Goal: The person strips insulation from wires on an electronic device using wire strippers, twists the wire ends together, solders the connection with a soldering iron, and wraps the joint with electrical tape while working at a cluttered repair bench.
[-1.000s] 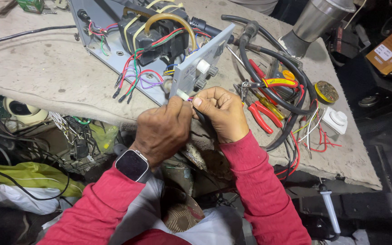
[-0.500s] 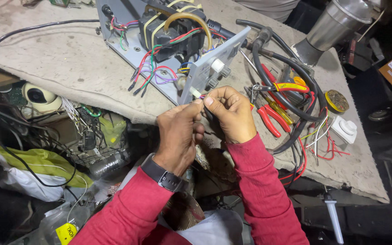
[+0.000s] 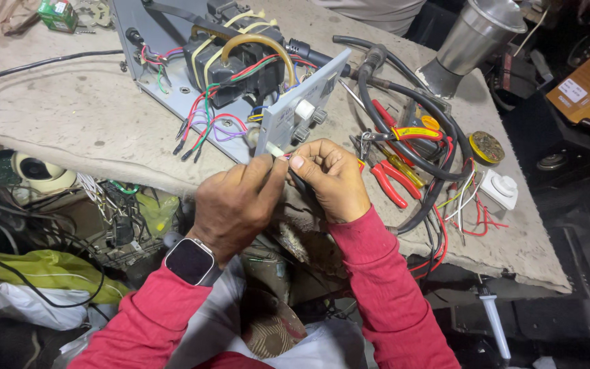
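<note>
My left hand (image 3: 235,203) and my right hand (image 3: 332,179) meet at the front edge of a worn workbench (image 3: 69,130). Together they pinch a small white tube-shaped part (image 3: 275,150) with thin wires at its end, just below the grey front panel (image 3: 302,113) of an opened metal chassis. Inside the chassis sits a black transformer (image 3: 237,65) wrapped with yellow tape, with red, green and purple wires (image 3: 203,126) spilling out. My left wrist wears a dark smartwatch (image 3: 189,262). Both sleeves are red.
Red-handled pliers (image 3: 387,184), a yellow-handled tool (image 3: 414,132) and thick black cables (image 3: 390,130) lie right of my hands. A white round socket (image 3: 498,189), a round tin (image 3: 487,147) and a metal funnel-shaped vessel (image 3: 469,41) stand further right. Cluttered wires and bags fill the space below the bench.
The view shifted slightly left and down. My hands stay together on the small white part near the panel, with my left hand turned so the watch faces up.
</note>
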`<state>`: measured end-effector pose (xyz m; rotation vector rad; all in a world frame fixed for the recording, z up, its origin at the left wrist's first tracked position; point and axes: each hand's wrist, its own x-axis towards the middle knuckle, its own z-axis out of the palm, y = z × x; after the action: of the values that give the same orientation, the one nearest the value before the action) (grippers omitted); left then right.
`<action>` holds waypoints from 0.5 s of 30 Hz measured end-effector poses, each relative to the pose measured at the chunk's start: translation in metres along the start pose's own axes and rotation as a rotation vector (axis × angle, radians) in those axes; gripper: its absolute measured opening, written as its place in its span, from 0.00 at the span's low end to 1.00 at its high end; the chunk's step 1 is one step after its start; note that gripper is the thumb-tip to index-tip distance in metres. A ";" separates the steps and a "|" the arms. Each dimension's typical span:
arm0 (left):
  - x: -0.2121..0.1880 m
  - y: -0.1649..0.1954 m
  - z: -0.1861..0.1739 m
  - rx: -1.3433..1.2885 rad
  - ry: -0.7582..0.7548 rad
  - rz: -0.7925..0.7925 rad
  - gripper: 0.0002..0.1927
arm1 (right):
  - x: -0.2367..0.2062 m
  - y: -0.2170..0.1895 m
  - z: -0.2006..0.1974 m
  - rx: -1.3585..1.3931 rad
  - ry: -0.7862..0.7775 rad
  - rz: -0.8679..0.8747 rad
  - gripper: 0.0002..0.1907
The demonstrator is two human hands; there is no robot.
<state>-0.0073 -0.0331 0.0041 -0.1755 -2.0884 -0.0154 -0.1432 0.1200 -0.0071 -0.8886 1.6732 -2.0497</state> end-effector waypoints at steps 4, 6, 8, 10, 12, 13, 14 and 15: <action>0.002 0.000 0.007 0.035 0.012 0.016 0.11 | -0.002 -0.002 0.000 0.044 0.000 0.031 0.08; 0.002 0.000 0.012 0.057 -0.013 0.012 0.09 | -0.002 -0.001 0.000 0.032 0.000 0.033 0.08; 0.001 0.003 0.016 0.040 -0.037 -0.022 0.07 | -0.002 0.000 -0.002 -0.008 0.000 0.015 0.08; 0.001 0.008 0.019 -0.016 -0.054 -0.078 0.06 | -0.002 0.001 -0.003 0.019 0.000 0.028 0.08; 0.003 0.015 0.020 -0.060 -0.048 -0.179 0.03 | -0.002 0.003 -0.003 0.037 -0.014 0.022 0.08; 0.004 0.021 0.020 -0.087 -0.040 -0.227 0.03 | -0.002 0.004 -0.003 0.042 -0.030 0.011 0.08; 0.006 0.030 0.020 -0.164 0.029 -0.349 0.04 | -0.002 0.005 -0.003 0.046 -0.046 -0.001 0.08; 0.006 0.037 0.020 -0.242 0.101 -0.468 0.05 | -0.002 0.005 -0.003 0.035 -0.049 -0.005 0.08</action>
<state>-0.0229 0.0062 -0.0029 0.1685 -1.9797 -0.5486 -0.1438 0.1220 -0.0127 -0.9244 1.6069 -2.0375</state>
